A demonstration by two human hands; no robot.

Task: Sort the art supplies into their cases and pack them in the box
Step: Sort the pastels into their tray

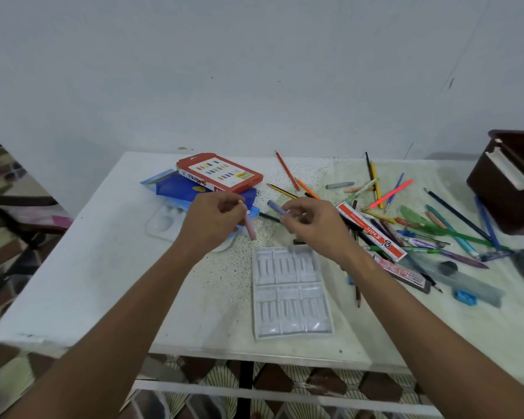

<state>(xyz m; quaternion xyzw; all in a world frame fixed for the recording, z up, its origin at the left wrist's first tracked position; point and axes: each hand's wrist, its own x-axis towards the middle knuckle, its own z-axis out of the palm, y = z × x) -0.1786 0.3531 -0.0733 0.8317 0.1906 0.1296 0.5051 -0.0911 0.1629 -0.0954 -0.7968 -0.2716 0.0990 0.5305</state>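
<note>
Left hand (212, 216) pinching pink pastel (250, 228), stick hanging down from fingertips. Right hand (312, 222) gripping purple pastel (276, 207), tip pointing up-left. Both hands hovering above table (88, 267), apart from each other. Clear tray (289, 293) lying just below hands, slots holding nothing. Red pastel box (221, 173) resting on blue pouch (176, 186) behind left hand. Pencils and pens (436, 225) lying scattered at right. Brown box (508, 182) standing at far right edge.

Pink pastel (250, 226) and blue pastel (276, 207) held above the empty clear tray (289, 293) lying flat.
</note>
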